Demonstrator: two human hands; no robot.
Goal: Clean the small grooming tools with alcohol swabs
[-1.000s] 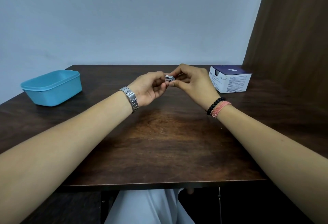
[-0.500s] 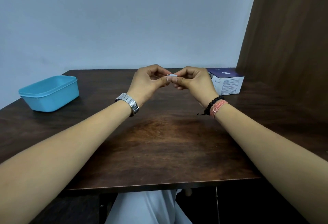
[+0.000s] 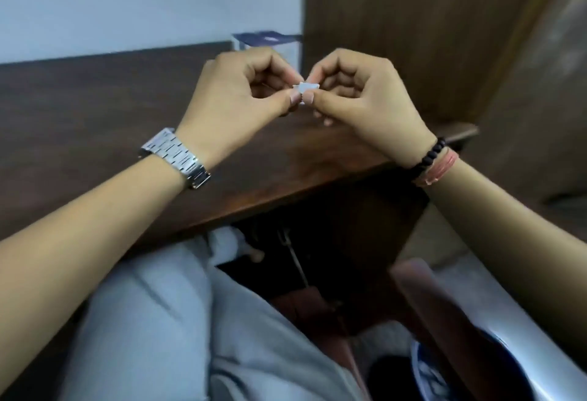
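Both hands are raised above the right end of the dark wooden table [image 3: 95,108]. Between them is a small white swab packet [image 3: 305,88]. My left hand [image 3: 244,95] pinches its left edge with thumb and forefinger. My right hand [image 3: 359,95] pinches its right edge the same way. The other fingers of both hands are curled in. Behind the hands, partly hidden, stands the white and dark blue swab box [image 3: 266,39] at the table's far right corner. No grooming tool shows.
A brown wooden panel [image 3: 413,19] rises right of the table. Below the table edge are my light grey trousers [image 3: 152,321], a reddish chair part [image 3: 428,305] and a shiny grey surface [image 3: 514,321] at lower right. The view is blurred.
The camera has swung right and downward, so the blue tub is out of view and my lap shows. Both hands keep their pinch on the small packet between them.
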